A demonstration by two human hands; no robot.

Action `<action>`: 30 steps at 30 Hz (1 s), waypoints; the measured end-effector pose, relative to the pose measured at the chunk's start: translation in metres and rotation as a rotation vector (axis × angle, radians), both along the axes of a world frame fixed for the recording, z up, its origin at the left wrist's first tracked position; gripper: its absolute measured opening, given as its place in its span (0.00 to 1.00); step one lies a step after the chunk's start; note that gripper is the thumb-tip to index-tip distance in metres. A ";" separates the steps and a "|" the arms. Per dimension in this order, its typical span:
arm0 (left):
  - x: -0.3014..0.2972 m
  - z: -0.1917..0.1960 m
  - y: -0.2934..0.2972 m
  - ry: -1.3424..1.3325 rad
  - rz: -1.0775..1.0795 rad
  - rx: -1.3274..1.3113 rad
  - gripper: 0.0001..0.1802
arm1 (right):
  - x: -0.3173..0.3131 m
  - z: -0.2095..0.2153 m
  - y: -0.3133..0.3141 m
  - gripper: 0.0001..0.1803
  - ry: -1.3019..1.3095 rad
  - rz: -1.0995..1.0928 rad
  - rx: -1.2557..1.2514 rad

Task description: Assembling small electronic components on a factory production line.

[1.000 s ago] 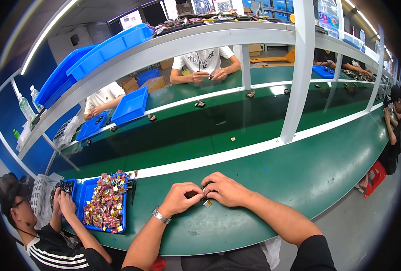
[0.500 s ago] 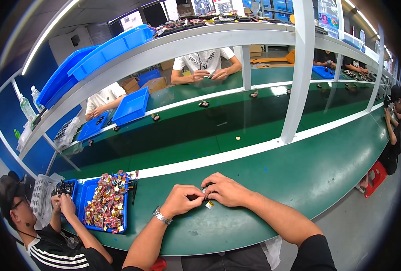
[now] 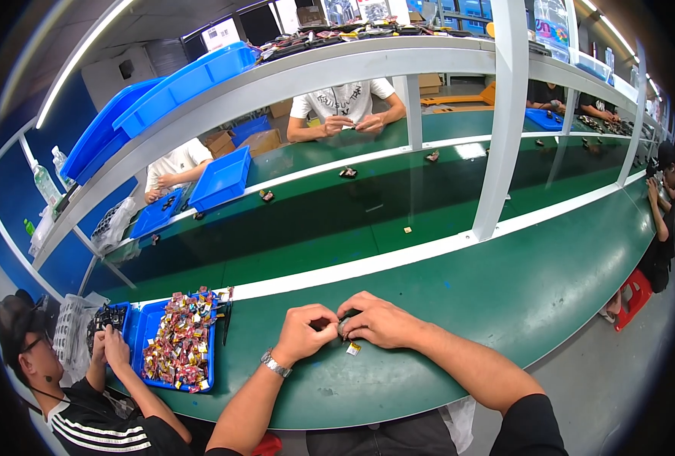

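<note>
My right hand [image 3: 383, 320] is closed around a small dark part [image 3: 346, 319], mostly hidden under its fingers, just above the green bench. A small yellow-and-white piece [image 3: 353, 348] shows just below those fingers; whether it is joined to the dark part I cannot tell. My left hand [image 3: 307, 333], with a metal watch [image 3: 276, 364] on its wrist, is pinched at the left side of the dark part. What lies between its fingertips is too small to make out.
A blue tray [image 3: 209, 371] heaped with small red-and-yellow parts [image 3: 176, 342] stands left, beside dark tweezers [image 3: 227, 323]. A co-worker [image 3: 86, 403] sits beyond it. Ahead runs a green conveyor belt [image 3: 307, 228] with scattered small pieces, behind a white upright post [image 3: 502, 129].
The pieces on the belt have shifted slightly to the right. My left fingertips have moved a little, and more of the dark part shows between my hands. My right hand has barely moved.
</note>
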State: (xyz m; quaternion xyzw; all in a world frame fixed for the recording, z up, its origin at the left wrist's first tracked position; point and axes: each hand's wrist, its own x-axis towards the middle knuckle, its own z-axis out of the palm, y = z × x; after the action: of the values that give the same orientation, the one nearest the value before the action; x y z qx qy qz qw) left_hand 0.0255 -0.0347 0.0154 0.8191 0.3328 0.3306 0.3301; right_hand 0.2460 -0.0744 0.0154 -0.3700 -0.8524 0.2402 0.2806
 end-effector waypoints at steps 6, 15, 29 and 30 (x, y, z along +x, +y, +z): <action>-0.007 -0.012 0.024 -0.342 0.131 -0.354 0.01 | -0.016 -0.005 -0.007 0.06 0.024 0.064 0.128; 0.074 0.030 0.035 0.386 -0.114 0.160 0.06 | -0.033 -0.011 -0.029 0.05 0.047 0.282 0.085; 0.129 0.015 0.047 0.445 -0.372 0.275 0.05 | -0.027 -0.012 -0.024 0.06 0.051 0.324 -0.019; 0.131 0.015 0.048 0.477 -0.365 0.269 0.05 | -0.027 -0.012 -0.024 0.06 0.044 0.311 0.009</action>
State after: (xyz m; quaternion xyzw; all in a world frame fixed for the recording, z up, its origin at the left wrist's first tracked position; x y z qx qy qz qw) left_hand 0.1565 0.0129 0.0306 0.9559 0.2016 0.1057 0.1854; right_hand 0.2190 -0.0986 0.0033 -0.2269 -0.8943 0.2849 0.2601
